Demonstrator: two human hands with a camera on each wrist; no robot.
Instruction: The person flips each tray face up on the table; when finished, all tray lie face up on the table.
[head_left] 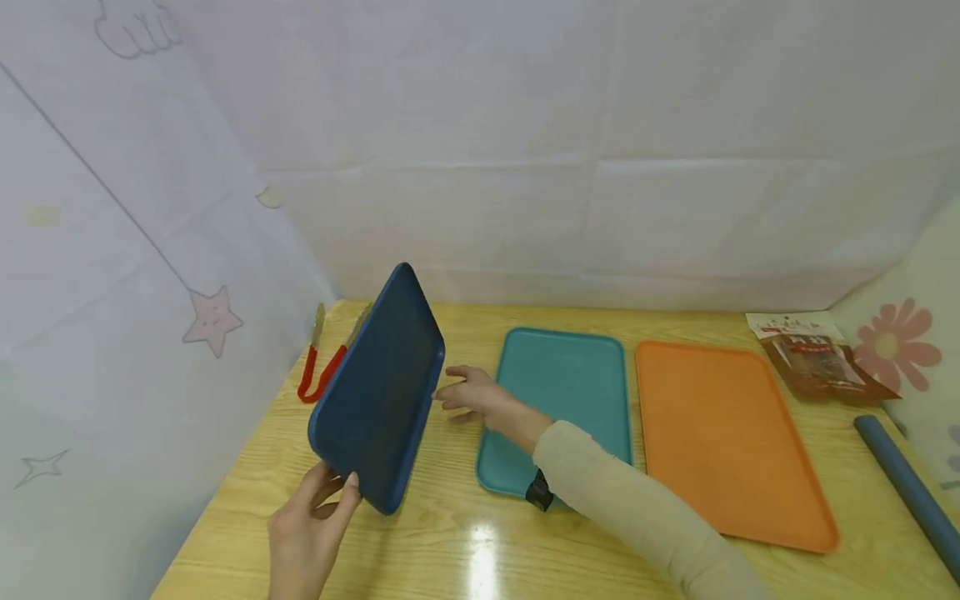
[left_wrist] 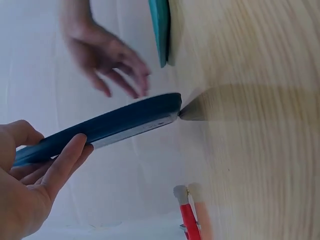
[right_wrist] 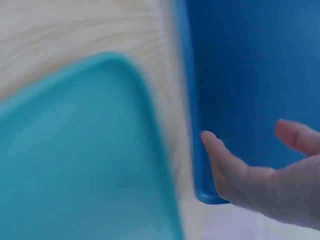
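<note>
A dark blue tray [head_left: 390, 383] stands tilted up on its long edge at the left of the table. My left hand [head_left: 311, 521] grips its near end, thumb on one face and fingers on the other, as the left wrist view shows too. Just right of the tray, my right hand [head_left: 476, 393] reaches with fingers spread and holds nothing. In the right wrist view its fingertips [right_wrist: 207, 137] overlap the blue tray's rim; whether they touch, I cannot tell. Flat beneath my right forearm lies a teal tray [head_left: 562, 375].
Right of the teal tray lies an orange tray [head_left: 727, 442]. A brown and white food packet [head_left: 813, 354] sits at the back right, with a dark blue-grey rolled tube [head_left: 911, 483] nearer me. Red-handled tongs [head_left: 309, 371] lie behind the blue tray, partly hidden. White cloth [head_left: 525, 208] hangs behind the table.
</note>
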